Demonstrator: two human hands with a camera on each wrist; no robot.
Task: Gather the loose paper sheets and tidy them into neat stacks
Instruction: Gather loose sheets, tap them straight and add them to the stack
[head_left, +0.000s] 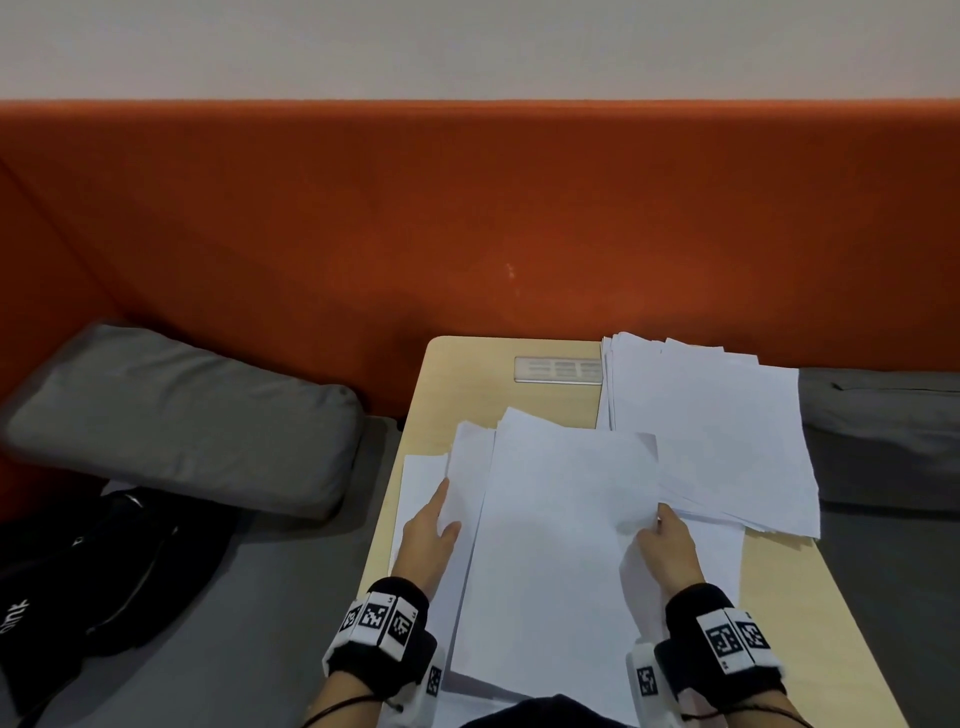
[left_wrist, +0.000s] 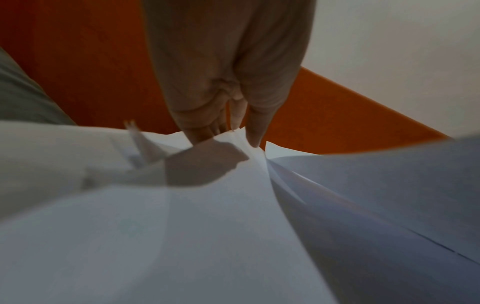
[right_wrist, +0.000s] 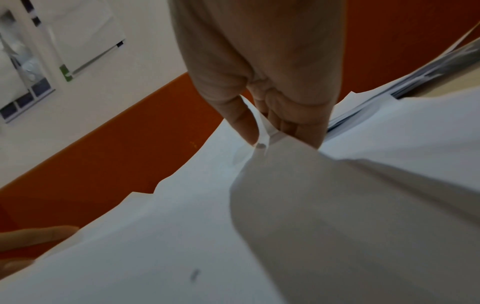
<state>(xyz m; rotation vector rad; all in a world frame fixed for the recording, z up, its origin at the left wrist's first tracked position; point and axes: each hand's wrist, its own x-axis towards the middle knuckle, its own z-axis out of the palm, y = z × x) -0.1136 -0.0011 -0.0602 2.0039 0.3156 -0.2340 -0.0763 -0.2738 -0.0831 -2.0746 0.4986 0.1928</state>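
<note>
Both hands, left (head_left: 428, 525) and right (head_left: 670, 540), pinching white paper sheaf (head_left: 550, 545) sides, long axis running away; fanned white pile (head_left: 727, 441) lying beyond-right, nearer right.

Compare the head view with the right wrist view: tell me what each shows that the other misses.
Only the head view shows the whole wooden table, the fanned pile of sheets at its far right, the grey cushion, the black bag and the left hand whole.

Only the right wrist view shows the grip from below: the thumb on top of the sheets' edge and the fingers beneath, pinching it.

Both show the right hand, the held sheets and the orange backrest.
</note>
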